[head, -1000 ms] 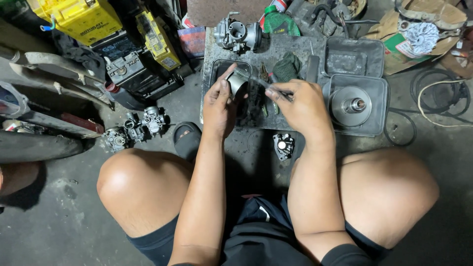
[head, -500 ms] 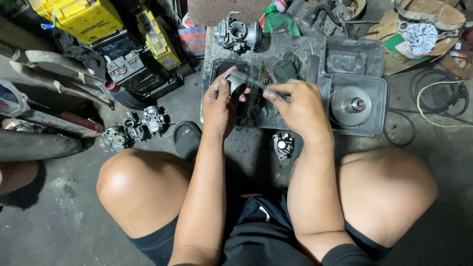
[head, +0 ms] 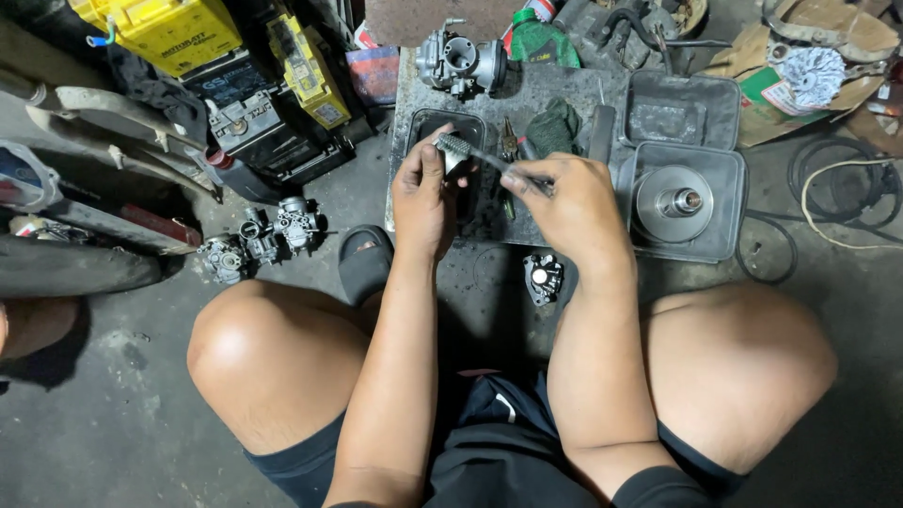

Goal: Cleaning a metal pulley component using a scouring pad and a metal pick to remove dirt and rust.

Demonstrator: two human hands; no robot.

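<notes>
the left hand [head: 425, 202] grips a small metal part [head: 454, 150] over the dark tray [head: 419, 127] on the low bench [head: 555, 89]; the right hand [head: 569, 202] pinches a thin tool [head: 499, 166], now pulled back a bit, its tip touching the part, so the poking goes on

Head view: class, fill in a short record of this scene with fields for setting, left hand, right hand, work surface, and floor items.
Setting: person squatting on a stained workshop floor
Left hand: left hand grips a small metal part
Right hand: right hand holds a thin metal tool against that part
Work surface: grey slab bearing a carburetor, green cloth, black trays
Floor items: yellow batteries, more carburetors, sandal
</notes>
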